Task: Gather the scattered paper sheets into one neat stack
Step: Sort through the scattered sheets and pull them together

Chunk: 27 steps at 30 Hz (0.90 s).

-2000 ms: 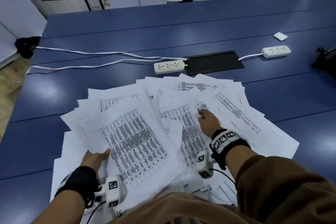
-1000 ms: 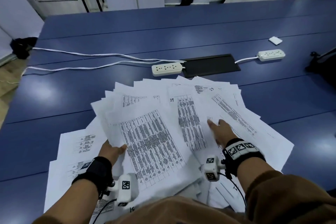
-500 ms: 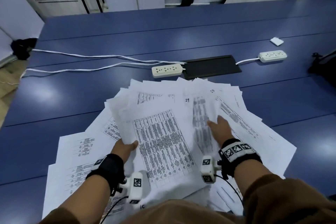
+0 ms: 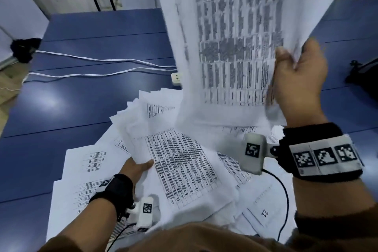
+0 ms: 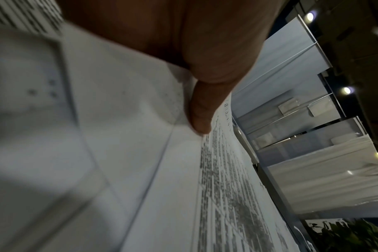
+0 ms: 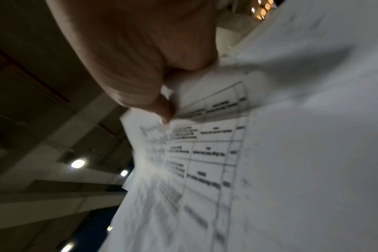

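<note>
Many white printed sheets (image 4: 180, 168) lie fanned and overlapping on the blue table (image 4: 86, 104). My right hand (image 4: 296, 75) is raised high and grips a bundle of sheets (image 4: 231, 43) by their right edge; in the right wrist view the fingers (image 6: 162, 105) pinch that paper (image 6: 270, 153). My left hand (image 4: 137, 170) holds the left edge of a fanned batch low over the table, thumb on top. The left wrist view shows my thumb (image 5: 201, 110) lying on the paper (image 5: 140, 153); the other fingers are hidden beneath it.
A white power strip (image 4: 177, 77) peeks out behind the raised sheets, with two white cables (image 4: 98, 67) running left across the table. More loose sheets (image 4: 81, 170) lie at the near left. A dark object (image 4: 364, 80) sits at the right edge.
My right hand has taken hold of a bundle of sheets and lifted it high off the table. The left hand has slid its batch rightward.
</note>
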### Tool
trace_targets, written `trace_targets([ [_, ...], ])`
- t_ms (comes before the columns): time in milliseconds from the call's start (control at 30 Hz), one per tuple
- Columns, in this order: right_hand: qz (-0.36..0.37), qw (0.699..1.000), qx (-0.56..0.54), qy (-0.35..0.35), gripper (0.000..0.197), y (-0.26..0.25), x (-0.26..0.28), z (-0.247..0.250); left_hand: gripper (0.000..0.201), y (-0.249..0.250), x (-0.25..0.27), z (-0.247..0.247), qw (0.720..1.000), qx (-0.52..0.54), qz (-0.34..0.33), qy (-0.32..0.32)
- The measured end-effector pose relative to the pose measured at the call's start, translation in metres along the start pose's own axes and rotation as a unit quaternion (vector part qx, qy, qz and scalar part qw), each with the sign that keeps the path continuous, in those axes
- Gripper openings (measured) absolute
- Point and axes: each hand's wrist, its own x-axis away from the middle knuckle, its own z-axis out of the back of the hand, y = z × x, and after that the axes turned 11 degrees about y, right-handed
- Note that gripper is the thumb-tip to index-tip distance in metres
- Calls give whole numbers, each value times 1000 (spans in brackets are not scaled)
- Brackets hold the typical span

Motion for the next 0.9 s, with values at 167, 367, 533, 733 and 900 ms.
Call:
trace_targets([
  [167, -117, 961, 158, -196, 21, 52, 39, -30, 81, 2, 4, 3, 999, 2, 37, -2],
  [367, -228, 870, 249, -359, 60, 121, 126, -52, 132, -6, -8, 6, 973, 171, 143, -58],
  [533, -246, 829, 211, -456, 75, 138, 157, -58, 78, 5, 10, -5, 994, 55, 22, -87],
  [733, -240, 871, 330, -274, 85, 174, 113, -24, 60, -15, -12, -2, 999, 5, -29, 24],
  [900, -232, 784, 507, -273, 129, 212, 90, 29, 59, -25, -24, 7, 998, 33, -30, 38],
])
